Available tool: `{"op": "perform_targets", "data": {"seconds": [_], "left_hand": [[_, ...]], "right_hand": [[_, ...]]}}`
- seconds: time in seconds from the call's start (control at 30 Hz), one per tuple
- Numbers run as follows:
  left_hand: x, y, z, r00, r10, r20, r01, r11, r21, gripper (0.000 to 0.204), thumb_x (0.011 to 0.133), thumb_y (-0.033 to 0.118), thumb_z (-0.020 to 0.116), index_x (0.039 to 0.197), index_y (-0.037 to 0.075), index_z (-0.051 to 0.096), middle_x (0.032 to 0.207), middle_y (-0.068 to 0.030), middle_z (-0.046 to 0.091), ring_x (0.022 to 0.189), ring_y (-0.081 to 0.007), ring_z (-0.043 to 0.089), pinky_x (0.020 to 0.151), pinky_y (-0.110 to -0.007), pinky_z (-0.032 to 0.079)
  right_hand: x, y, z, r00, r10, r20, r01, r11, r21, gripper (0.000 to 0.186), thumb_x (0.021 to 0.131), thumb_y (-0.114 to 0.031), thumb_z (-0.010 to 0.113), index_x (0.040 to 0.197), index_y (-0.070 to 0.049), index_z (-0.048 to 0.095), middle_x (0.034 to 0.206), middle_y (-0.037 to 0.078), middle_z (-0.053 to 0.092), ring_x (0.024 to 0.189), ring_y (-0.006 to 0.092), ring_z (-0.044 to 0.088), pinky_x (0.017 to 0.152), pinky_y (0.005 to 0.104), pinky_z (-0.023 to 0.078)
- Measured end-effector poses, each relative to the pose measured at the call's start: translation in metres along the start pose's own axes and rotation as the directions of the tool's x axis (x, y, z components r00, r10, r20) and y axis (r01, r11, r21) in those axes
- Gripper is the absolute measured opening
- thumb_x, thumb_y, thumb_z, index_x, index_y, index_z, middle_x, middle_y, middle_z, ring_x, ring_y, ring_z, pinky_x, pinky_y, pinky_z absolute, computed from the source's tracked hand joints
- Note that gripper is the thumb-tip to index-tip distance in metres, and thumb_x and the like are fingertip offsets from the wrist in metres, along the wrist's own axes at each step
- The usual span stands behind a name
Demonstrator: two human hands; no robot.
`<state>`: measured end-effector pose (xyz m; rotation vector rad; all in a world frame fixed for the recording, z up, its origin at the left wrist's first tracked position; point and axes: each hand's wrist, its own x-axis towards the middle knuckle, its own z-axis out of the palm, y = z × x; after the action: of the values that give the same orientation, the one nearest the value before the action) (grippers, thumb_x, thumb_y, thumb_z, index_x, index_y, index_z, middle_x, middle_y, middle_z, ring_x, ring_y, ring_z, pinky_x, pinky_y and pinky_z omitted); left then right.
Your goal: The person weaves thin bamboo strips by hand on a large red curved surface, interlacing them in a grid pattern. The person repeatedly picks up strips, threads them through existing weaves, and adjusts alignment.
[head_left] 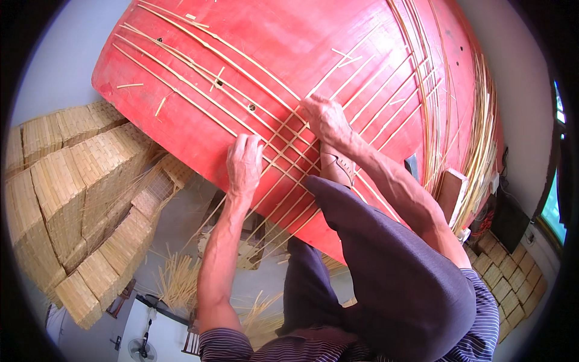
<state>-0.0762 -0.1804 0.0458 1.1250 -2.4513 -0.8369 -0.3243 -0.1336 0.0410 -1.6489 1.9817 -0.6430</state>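
Pale bamboo strips [199,102] cross in an open lattice [291,145] on a large red board [169,78]. My left hand [244,163] is at the lattice's lower-left side, fingers bent and closed on a strip there. My right hand [325,120] is at its upper right, fingers curled round the end of a strip; the fingertips are partly hidden. My shod foot [336,164] presses on the board beside the crossing, just below my right hand, with my bent knee rising toward me.
Tall stacks of woven bamboo pieces [72,199] stand at the left. Long loose strips [479,139] lie along the board's right side, near a wooden block [449,193]. More stacked pieces [506,283] are at the lower right. Cut strips [178,277] and a fan [142,350] show below.
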Motion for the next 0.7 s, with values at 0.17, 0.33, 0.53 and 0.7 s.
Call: {"op": "perform_targets", "data": {"seconds": [0.17,0.33,0.53,0.7], "left_hand": [[-0.036,0.006,0.010,0.978,-0.195,-0.068,0.184,0.972,-0.145,0.030,0.089,0.000,0.062,0.119,0.002,0.058,0.100,-0.0163,0.056,0.087,-0.0341,0.063,0.071,-0.043,0.053],[-0.043,0.002,0.016,0.956,-0.290,-0.031,0.279,0.941,-0.191,0.031,0.089,-0.004,0.061,0.120,0.003,0.062,0.099,-0.0149,0.057,0.088,-0.0310,0.062,0.076,-0.040,0.051],[-0.047,-0.007,0.028,0.965,-0.263,-0.023,0.259,0.960,-0.109,0.031,0.088,-0.003,0.060,0.117,0.007,0.064,0.092,-0.0119,0.055,0.081,-0.0295,0.062,0.069,-0.040,0.052],[-0.042,0.002,0.025,0.968,-0.252,-0.004,0.252,0.968,0.011,0.031,0.087,-0.003,0.060,0.115,0.009,0.064,0.090,-0.0124,0.054,0.083,-0.0312,0.061,0.071,-0.043,0.051]], "right_hand": [[0.020,0.028,0.008,0.996,-0.020,-0.089,0.024,0.999,0.042,0.011,0.086,-0.011,0.061,0.093,-0.004,0.065,0.081,0.018,0.060,0.078,0.0399,0.062,0.067,0.0474,0.050],[0.018,0.029,0.010,0.998,-0.020,-0.057,0.024,0.998,0.062,0.009,0.085,-0.010,0.061,0.088,-0.003,0.065,0.081,0.018,0.060,0.080,0.0397,0.062,0.069,0.0470,0.051],[0.017,0.035,0.012,0.999,-0.031,-0.023,0.031,0.999,0.041,0.008,0.085,-0.010,0.062,0.089,-0.002,0.064,0.083,0.018,0.060,0.081,0.0399,0.062,0.069,0.0476,0.051],[0.014,0.024,-0.020,0.992,-0.059,-0.114,0.074,0.988,0.136,0.016,0.088,-0.012,0.066,0.100,-0.002,0.066,0.082,0.017,0.060,0.079,0.0350,0.062,0.069,0.0430,0.050]]}}
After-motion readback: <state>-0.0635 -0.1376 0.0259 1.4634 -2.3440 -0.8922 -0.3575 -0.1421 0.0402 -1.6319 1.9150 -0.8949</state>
